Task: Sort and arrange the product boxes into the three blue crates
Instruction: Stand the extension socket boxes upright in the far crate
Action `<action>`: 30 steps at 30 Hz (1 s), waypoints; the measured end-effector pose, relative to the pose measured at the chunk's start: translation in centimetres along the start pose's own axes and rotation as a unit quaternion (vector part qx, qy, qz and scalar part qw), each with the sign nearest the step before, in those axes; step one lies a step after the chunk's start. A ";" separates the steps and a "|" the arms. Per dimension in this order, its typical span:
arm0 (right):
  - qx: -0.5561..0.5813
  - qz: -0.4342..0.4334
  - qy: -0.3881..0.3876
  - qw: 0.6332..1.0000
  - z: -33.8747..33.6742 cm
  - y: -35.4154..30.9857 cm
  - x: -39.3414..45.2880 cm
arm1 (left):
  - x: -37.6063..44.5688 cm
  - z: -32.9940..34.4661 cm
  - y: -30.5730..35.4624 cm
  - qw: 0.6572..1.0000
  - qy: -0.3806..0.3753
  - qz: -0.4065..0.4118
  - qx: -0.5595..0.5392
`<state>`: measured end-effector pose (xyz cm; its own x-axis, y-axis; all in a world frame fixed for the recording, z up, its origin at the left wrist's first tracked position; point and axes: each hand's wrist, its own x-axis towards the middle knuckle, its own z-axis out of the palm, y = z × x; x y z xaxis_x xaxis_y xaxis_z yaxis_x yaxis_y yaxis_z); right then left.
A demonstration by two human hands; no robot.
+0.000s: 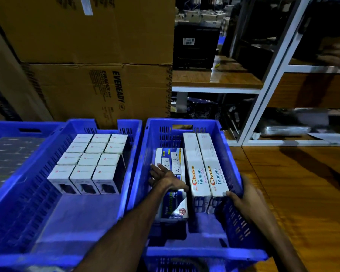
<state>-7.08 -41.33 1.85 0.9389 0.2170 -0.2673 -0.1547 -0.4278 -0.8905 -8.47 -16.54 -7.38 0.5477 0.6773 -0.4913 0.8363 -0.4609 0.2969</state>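
**Currently: squaring up long boxes in the right crate**

Biggest first. Three blue crates on the desk (pixel 302 193): left crate (pixel 28 130) at frame edge, holds a dim grey layer, can't tell what. Middle crate (pixel 98 124) has a tidy block of small white boxes (pixel 90 160) at its far end, near half bare. Right crate (pixel 185 124) is the one being worked. Brown cartons (pixel 86 85) stacked behind; shelving to the right.

In the right crate: two long Choice Lumino boxes (pixel 202 169) standing on edge, side by side and touching, against the right wall. A third flat box (pixel 171 160) lies to their left along the left wall, socket graphic up.

Left hand (pixel 165 177) rests on the flat box, fingers (pixel 157 169) straight and spread, pressing rather than gripping. Right hand (pixel 245 195) is curled over the crate's right rim by the near end of the outer Choice box; thumb tip touches that box's corner. Grip looks to be on the crate wall, not the box.

Handling, my read: thin printed card, stiff along the length, likely light to moderate. Glossy faces, probably slippery under a flat palm. Corners and end flaps should crush first. Best hold: pinch across the narrow width near mid-length, or push from an end panel. Avoid levering by one corner.
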 end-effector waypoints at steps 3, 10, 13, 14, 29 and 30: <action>-0.066 -0.028 -0.006 0.997 -0.1 0.3 -0.1 | -0.3 -0.3 -0.1 1.000 -0.002 0.001 -0.005; -0.221 -0.092 -0.004 0.971 -0.7 0.7 -0.3 | -3.2 -4.5 0.2 0.997 -0.046 0.045 -0.046; -0.260 -0.104 -0.006 0.960 -0.7 0.6 -0.3 | -4.2 -6.3 -0.2 0.993 -0.051 0.070 -0.086; -0.268 -0.110 -0.003 0.957 -0.7 0.5 -0.4 | -4.5 -6.8 -0.5 0.988 -0.060 0.081 -0.119; -0.195 -0.327 0.017 0.925 1.4 -2.4 -5.7 | -9.4 -12.1 -4.0 0.712 -0.173 0.166 -0.660; -0.157 -0.323 -0.019 0.933 2.4 -2.9 -6.8 | -9.3 -12.1 -4.2 0.697 -0.167 0.170 -0.677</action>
<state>-13.78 -39.50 5.38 0.7923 0.5469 0.2706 0.5436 -0.4312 -0.7201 -16.79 -13.97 5.83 0.8724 0.3858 -0.3002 0.0416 0.5532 0.8320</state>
